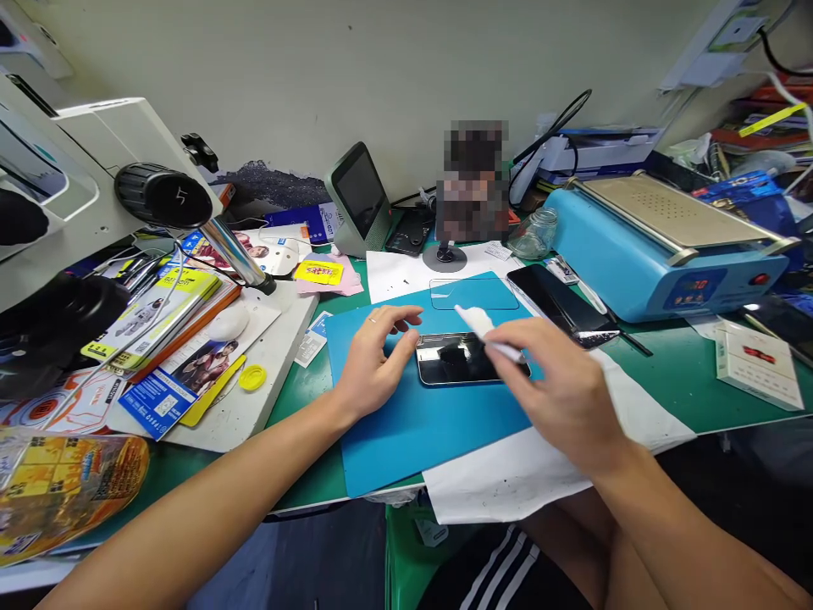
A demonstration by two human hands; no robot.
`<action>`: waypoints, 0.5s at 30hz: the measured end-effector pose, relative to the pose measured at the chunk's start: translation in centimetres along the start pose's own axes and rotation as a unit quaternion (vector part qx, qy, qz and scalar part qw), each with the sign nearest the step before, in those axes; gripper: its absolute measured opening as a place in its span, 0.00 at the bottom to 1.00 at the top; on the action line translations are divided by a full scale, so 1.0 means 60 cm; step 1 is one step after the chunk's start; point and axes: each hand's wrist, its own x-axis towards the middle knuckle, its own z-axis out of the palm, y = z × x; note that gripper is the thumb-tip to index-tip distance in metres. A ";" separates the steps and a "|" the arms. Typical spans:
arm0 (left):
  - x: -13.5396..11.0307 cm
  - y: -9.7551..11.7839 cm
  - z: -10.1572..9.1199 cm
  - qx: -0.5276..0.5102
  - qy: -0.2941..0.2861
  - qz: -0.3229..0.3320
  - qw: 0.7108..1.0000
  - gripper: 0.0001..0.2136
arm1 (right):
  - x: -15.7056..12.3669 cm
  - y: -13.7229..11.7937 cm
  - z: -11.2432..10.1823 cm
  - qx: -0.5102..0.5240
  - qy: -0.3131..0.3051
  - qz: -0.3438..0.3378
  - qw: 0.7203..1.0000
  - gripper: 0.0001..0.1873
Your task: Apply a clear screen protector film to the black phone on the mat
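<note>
A dark phone (454, 363) lies flat on a blue mat (412, 424), screen up. My left hand (374, 356) rests on the mat at the phone's left end, fingers curled against its edge. Over the phone's right half, my right hand (559, 385) pinches a white cloth or wipe (486, 329), whose tip sticks up past the phone's far edge. A clear screen film (473, 292) lies on the mat just beyond the phone.
A microscope (95, 195) with packets and booklets fills the left. A blue heating plate machine (660, 246) stands at the right, a second dark phone (562, 303) beside it. A small screen device (359, 199), a glass jar (533, 233) and white paper (527, 474) are near.
</note>
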 end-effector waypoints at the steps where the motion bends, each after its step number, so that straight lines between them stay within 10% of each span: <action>1: 0.000 0.000 0.000 0.004 0.000 -0.004 1.000 0.10 | -0.008 0.000 0.004 -0.011 -0.036 -0.038 0.999 0.09; 15: -0.001 0.005 0.002 0.025 -0.028 -0.006 0.999 0.11 | -0.042 -0.009 0.018 -0.105 -0.210 -0.092 0.968 0.31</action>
